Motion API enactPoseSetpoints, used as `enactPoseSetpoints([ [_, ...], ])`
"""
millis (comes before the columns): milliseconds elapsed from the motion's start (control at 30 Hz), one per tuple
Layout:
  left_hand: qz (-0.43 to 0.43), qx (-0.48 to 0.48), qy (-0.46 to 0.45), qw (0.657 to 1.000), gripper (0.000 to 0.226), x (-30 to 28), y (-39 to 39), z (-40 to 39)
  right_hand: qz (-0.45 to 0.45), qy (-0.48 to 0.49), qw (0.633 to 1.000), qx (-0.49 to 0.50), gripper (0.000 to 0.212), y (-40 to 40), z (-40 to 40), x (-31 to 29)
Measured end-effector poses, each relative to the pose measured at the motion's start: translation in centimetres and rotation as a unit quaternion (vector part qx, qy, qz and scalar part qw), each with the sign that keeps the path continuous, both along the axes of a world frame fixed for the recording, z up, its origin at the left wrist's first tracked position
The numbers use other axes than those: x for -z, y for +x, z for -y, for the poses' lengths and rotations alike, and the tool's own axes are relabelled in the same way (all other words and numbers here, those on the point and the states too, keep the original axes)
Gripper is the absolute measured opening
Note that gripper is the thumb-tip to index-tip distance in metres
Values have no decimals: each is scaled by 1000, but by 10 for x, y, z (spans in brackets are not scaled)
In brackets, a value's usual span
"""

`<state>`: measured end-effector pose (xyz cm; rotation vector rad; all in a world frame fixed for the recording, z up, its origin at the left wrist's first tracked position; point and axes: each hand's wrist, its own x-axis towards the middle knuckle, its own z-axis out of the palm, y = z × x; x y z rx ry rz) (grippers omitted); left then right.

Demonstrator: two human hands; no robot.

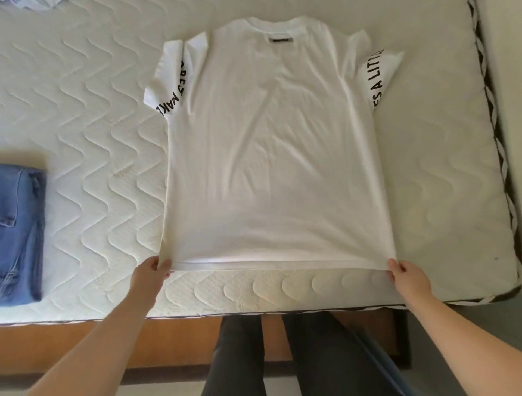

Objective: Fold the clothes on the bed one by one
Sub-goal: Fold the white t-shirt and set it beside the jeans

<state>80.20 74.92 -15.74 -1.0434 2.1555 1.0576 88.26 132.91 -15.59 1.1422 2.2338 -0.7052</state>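
Note:
A white T-shirt [271, 147] lies spread flat on the mattress, neck at the far end, hem toward me. Both short sleeves carry black lettering and stick out to the sides. My left hand [151, 275] pinches the hem's left corner. My right hand [408, 278] pinches the hem's right corner. The hem is stretched taut between the two hands, slightly lifted near the mattress's front edge.
The white quilted mattress [84, 127] fills the view. Folded blue jeans [19, 234] lie at its left edge. A pale garment [39, 3] shows at the top left corner. The mattress's right edge has dark patterned piping [497, 147]. My legs stand against the wooden bed frame [175, 339].

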Motion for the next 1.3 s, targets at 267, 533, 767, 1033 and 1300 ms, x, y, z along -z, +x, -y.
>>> enactPoseSetpoints([
  [267, 44, 53, -6, 998, 16, 3, 37, 4, 62, 49, 996, -39, 46, 21, 1, -3],
  [533, 99, 113, -57, 987, 31, -9, 54, -3, 159, 54, 985, -48, 48, 33, 5, -11],
  [767, 102, 101, -65, 987, 33, -11, 55, -7, 173, 55, 983, -27, 45, 27, 8, -15],
  [1033, 128, 117, -99, 980, 40, -8, 62, 5, 217, 70, 973, -21, 48, 36, 3, -16],
  [1300, -3, 122, -180, 976, 29, -19, 25, -39, 48, 85, 995, 30, 47, 11, 4, -20],
])
